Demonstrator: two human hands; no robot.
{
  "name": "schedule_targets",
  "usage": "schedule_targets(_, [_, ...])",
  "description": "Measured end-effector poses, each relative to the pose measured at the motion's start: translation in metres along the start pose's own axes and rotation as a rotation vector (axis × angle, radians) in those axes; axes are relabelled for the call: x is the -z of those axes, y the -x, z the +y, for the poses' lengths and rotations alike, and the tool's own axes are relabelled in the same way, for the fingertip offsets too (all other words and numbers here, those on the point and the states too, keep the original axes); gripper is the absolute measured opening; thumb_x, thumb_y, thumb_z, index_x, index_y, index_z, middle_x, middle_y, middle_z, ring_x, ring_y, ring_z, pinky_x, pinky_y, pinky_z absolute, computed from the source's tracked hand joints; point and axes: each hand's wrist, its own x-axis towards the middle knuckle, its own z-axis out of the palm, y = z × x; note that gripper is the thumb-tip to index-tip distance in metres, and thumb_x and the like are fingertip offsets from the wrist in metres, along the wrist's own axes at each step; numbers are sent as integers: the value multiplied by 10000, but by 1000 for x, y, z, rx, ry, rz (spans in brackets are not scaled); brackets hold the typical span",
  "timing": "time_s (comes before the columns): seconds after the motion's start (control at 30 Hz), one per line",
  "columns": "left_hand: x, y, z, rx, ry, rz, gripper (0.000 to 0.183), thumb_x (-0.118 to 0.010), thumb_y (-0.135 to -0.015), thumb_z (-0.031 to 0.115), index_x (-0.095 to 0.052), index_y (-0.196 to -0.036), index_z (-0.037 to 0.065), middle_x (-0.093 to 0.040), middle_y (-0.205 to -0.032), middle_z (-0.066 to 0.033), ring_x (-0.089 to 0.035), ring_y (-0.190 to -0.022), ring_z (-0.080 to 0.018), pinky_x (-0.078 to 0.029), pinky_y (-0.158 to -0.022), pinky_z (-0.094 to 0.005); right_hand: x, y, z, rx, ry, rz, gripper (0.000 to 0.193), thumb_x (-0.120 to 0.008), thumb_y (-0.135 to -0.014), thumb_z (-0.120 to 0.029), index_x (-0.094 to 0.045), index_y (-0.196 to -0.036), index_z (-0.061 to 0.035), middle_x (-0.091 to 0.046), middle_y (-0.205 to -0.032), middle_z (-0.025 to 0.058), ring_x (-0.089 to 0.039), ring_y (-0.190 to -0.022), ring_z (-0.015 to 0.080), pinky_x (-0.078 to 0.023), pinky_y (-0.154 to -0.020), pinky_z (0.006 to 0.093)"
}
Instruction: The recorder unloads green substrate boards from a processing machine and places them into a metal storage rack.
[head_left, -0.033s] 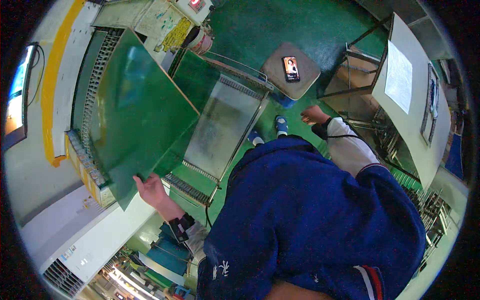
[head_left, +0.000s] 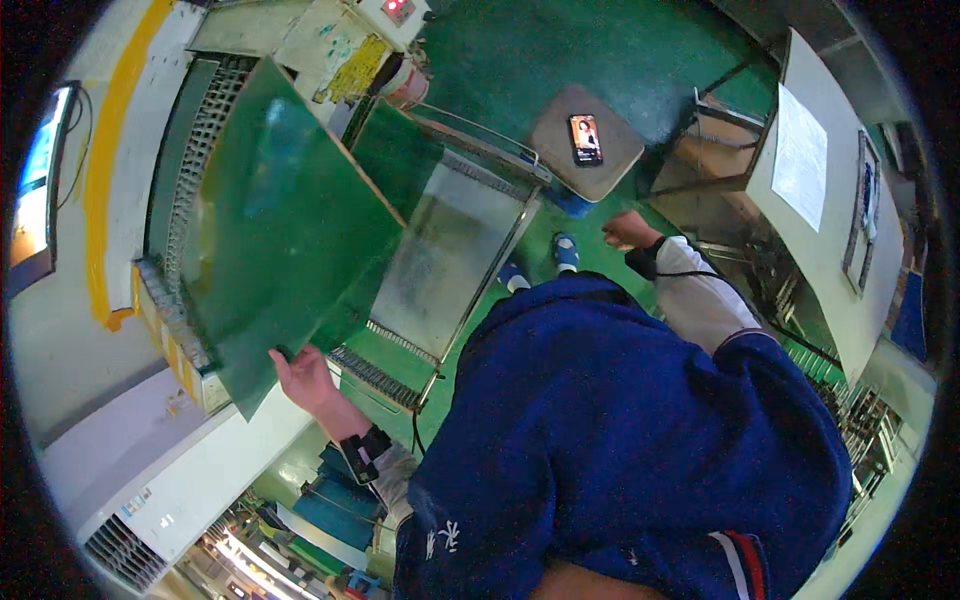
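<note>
Green glossy panel (head_left: 290, 230), one, large and thin; head view. Set at a slant between a roller strip (head_left: 197, 140) on my left and a slotted metal rack (head_left: 497, 262); whether its underside touches either, I cannot tell.

Left hand (head_left: 308, 380), one: closed on the panel's near edge, thumb and fingers at the rim, part of the grip hidden.

Right hand (head_left: 630, 230), one: well apart from the panel, near the stool (head_left: 610, 165), fingers curled, nothing seen in it; how tightly it closes, I cannot tell.

Handling notes, my judgement: so broad a sheet, pinched at one edge, may swing or flex; my free hand on its brown right edge would steady it. Fingertips best at the rim, corners clear of the rack.
</note>
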Motion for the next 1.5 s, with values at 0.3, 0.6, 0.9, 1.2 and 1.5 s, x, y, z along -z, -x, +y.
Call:
schedule_targets(0.3, [21, -8, 3, 21, -22, 11, 243, -563, -856, 209, -544, -1046, 58, -611, -1017, -83, -576, -859, -212, -471, -680, -315, 2, -16, 13, 244, 757, 44, 177, -527, -684, -276, -494, -635, -110, -490, -613, 99, -520, -599, 279, -367, -479, 417])
schedule_targets(0.6, [20, -8, 6, -5, 23, -7, 214, -550, -864, 176, -542, -1040, 54, -610, -1021, -77, -573, -914, -216, -464, -768, -348, 22, -18, 18, -251, -389, -126, 265, -555, -697, -339, -529, -815, -104, -562, -748, 62, -554, -666, 200, -420, -502, 331])
schedule_targets(0.9, [-26, -74, 0, -56, 189, 57, 202, -560, -858, 156, -519, -1007, 26, -578, -975, -92, -534, -907, -227, -443, -820, -381, -23, 18, -30, -258, -285, 108, 50, -562, -720, -131, -517, -723, -110, -487, -591, 35, -476, -484, 155, -377, -421, 302])
schedule_targets(1.2, [-22, -173, -7, -60, 179, -27, 253, -510, -891, 229, -489, -977, -7, -561, -903, -113, -518, -862, -256, -451, -801, -374, -54, 66, -40, -119, -103, 357, 171, -478, -831, -207, -479, -690, -110, -454, -557, 28, -425, -416, 135, -333, -370, 267])
schedule_targets(1.5, [-56, -201, -15, 172, 60, 135, 370, -458, -904, 341, -465, -984, -20, -525, -869, -134, -527, -772, -228, -503, -694, -322, -55, 67, 0, -166, -265, 452, 169, -524, -790, -170, -481, -652, -83, -465, -542, 48, -416, -390, 144, -259, -324, 273])
